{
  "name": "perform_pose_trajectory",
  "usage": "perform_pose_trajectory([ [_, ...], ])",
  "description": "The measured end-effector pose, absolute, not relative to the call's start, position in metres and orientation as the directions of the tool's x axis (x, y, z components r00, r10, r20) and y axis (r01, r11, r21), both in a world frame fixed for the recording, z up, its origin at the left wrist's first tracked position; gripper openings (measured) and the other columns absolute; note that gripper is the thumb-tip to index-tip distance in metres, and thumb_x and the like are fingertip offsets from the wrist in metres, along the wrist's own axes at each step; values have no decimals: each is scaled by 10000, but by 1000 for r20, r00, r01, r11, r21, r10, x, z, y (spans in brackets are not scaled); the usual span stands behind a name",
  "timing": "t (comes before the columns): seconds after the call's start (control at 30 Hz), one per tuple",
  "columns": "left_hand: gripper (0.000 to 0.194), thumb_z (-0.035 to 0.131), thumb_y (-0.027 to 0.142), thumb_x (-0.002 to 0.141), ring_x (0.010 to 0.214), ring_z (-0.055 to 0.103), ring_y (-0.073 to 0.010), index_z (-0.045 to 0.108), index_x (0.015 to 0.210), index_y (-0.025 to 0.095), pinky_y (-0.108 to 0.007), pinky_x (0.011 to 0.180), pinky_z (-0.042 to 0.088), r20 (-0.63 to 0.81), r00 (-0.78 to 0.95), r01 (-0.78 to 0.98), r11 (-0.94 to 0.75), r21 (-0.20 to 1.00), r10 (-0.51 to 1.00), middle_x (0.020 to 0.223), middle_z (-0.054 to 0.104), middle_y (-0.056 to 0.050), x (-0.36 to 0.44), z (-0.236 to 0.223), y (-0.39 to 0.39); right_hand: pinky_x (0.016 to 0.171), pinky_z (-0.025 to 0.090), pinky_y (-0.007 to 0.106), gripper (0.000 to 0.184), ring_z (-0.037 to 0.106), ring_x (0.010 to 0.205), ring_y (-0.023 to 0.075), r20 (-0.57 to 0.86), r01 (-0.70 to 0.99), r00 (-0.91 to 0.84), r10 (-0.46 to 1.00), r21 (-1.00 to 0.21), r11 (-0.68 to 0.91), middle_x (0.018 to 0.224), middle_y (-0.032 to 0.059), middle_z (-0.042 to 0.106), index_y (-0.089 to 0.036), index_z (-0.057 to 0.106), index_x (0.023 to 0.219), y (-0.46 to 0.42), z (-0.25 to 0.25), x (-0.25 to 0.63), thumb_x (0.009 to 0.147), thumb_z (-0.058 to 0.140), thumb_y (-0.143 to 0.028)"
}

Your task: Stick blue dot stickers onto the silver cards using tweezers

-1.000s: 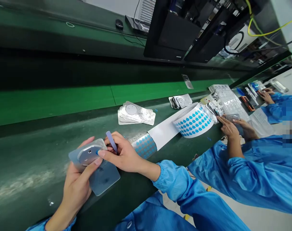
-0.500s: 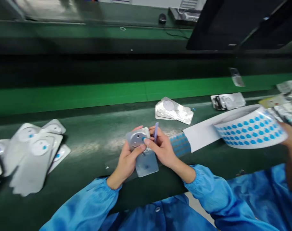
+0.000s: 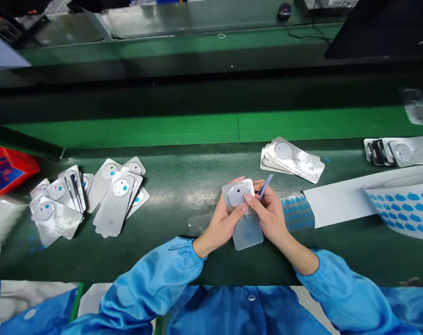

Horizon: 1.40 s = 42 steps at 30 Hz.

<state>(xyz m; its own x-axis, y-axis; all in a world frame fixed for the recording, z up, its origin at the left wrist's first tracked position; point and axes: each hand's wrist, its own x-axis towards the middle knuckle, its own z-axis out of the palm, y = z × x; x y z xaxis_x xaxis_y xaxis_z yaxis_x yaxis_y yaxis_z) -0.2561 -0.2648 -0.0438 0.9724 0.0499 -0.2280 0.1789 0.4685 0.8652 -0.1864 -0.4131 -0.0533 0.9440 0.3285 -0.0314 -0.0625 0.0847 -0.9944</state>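
The left hand (image 3: pixel 222 223) grips a silvery, round-windowed foil pouch (image 3: pixel 242 214); the right hand (image 3: pixel 271 215) pinches a thin purple tool (image 3: pixel 265 185), its tip hidden.

The person is wearing a bright blue, slightly shiny work smock with elastic-gathered cuffs at both wrists and small round snap buttons down the front; both hands are going bare.

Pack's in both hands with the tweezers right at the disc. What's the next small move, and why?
Probably press the thumb down on the round disc: the left hand holds the pack, the right hand grips purple tweezers, and the right thumb sits at the disc's edge, likely on a sticker.
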Motion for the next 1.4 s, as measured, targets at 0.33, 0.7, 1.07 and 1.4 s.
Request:
perform_pose_trajectory([
  [0.33, 847, 945, 637, 1073, 1363, 795, -306, 603, 1777, 311, -420, 1216, 616, -230, 971, 186, 403, 896, 65, 1594, 803, -122, -258, -48, -262, 800, 521, 355, 375, 565, 831, 201, -147, -200, 912, 383, -975, 100, 944, 3, 652, -266, 731, 966, -417, -49, -179, 966, 916, -591],
  [0.7, 876, 1041, 692, 951, 1386, 820, -351, 728, 1658, 279, -485, 1266, 635, -203, 977, 157, 411, 898, 71, 1535, 836, -125, -255, -45, -265, 681, 532, 330, 487, 609, 762, 199, -299, -346, 885, 358, -936, 72, 885, 9, 709, -270, 792, 1004, -425, -47, -186, 834, 1050, -646],
  [1.07, 740, 1110, 664, 800, 1039, 932, -392, 811, 1211, 125, -520, 987, 759, -326, 792, 205, 278, 938, 516, 1144, 917, -200, -298, 8, -154, 722, 461, 601, 375, 545, 825, 291, -304, -327, 936, 177, -938, 115, 1045, 152, 647, -404, 901, 959, -448, -35, -173, 859, 1018, -746],
  [1.4, 756, 850, 388, 895, 1458, 717, -443, 652, 1576, 127, -627, 1296, 556, 143, 682, 541, -626, 561, 717, 1459, 780, -234, -275, 25, 10, 838, 569, 468, 589, 645, 874, 284, 155, 172, 985, 78, -938, -301, 1014, 90, 733, -282, 871, 1179, -489, -33, -120, 1079, 742, -848],
])
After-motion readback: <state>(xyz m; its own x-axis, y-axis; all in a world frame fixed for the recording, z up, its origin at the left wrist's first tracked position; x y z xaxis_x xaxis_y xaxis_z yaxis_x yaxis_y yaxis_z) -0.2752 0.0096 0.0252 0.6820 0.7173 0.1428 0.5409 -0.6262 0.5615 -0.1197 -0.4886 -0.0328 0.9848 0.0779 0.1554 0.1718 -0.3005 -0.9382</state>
